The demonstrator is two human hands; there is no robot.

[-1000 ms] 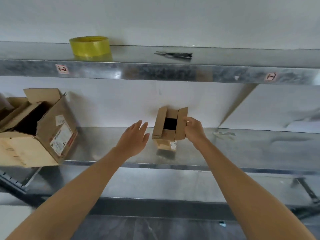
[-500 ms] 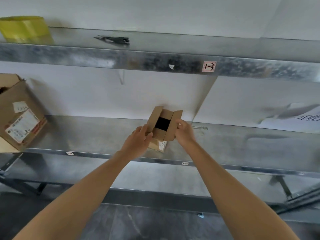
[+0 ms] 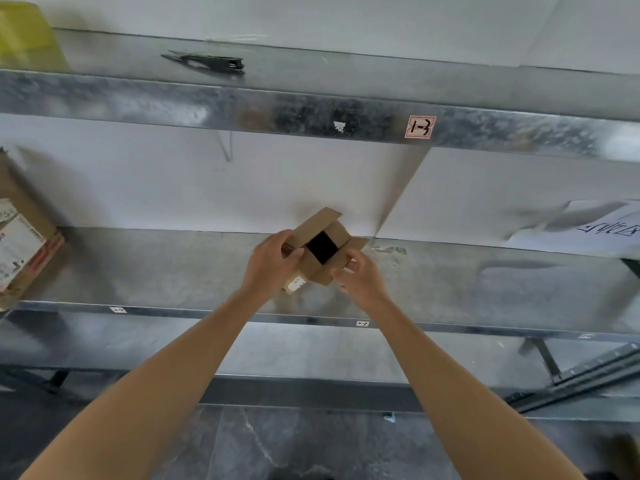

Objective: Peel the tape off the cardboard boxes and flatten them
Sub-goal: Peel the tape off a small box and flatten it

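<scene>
The person holds the small brown cardboard box (image 3: 313, 227) with both hands over the middle of the grey galvanised metal shelf (image 3: 485, 289), close to the white wall. The box is tilted, its top flaps stand open, and the inside looks dark. Whether its lower corner touches the shelf cannot be told. The left hand (image 3: 272, 266) has its fingers curled around the left flap and side. The right hand (image 3: 360, 278) pinches the near right corner between fingertips and thumb.

The top seems already free, so the step in hand is probably to turn the box and reach the bottom seam. For this it is better to grip the firm walls and not the thin flaps, which bend easily. No tape is plainly visible. Its edge should be found with a fingernail and pulled low and slowly, so that the paper layer does not tear.

The cardboard is matt and stiff, with sharp folds. A white printed label (image 3: 296, 283) sits on its lower side. The shelf is dull, spotted and smooth. A bigger brown cardboard box (image 3: 24, 244) waits far at the left.
</scene>
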